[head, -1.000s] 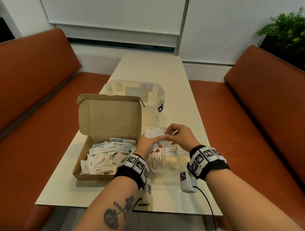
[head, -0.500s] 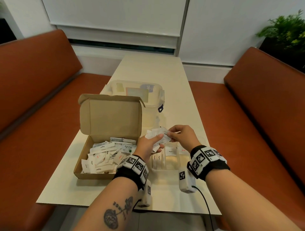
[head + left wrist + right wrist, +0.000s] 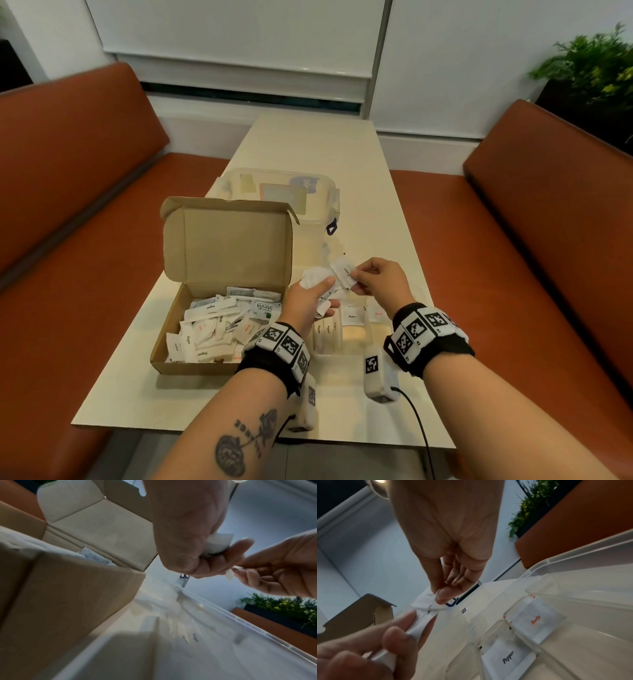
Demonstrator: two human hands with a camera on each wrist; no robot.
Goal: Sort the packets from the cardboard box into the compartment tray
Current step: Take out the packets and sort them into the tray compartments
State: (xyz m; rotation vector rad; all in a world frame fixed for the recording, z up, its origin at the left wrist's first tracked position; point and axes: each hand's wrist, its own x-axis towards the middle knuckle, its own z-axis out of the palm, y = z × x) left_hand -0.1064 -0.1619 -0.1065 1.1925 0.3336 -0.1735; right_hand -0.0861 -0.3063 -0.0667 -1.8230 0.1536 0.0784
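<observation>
- Above the compartment tray (image 3: pixel 356 337), seen from the head: left hand (image 3: pixel 308 301) clutching a bunch of packets (image 3: pixel 317 275), right hand (image 3: pixel 380 279) pinching one packet (image 3: pixel 344 270) off the bunch; cardboard box (image 3: pixel 164 349) just left, many packets inside.
- From the left wrist: fingers (image 3: pixel 236 550) curled round white packets, box wall close alongside.
- From the right wrist: thumb and fingertips (image 3: pixel 443 595) nipping a packet edge; Pepper packet (image 3: pixel 506 658) and Salt packet (image 3: pixel 536 619) in neighbouring compartments below.
- Likely slips: loose bunch spilling when tugged; unread label landing in the wrong compartment.
</observation>
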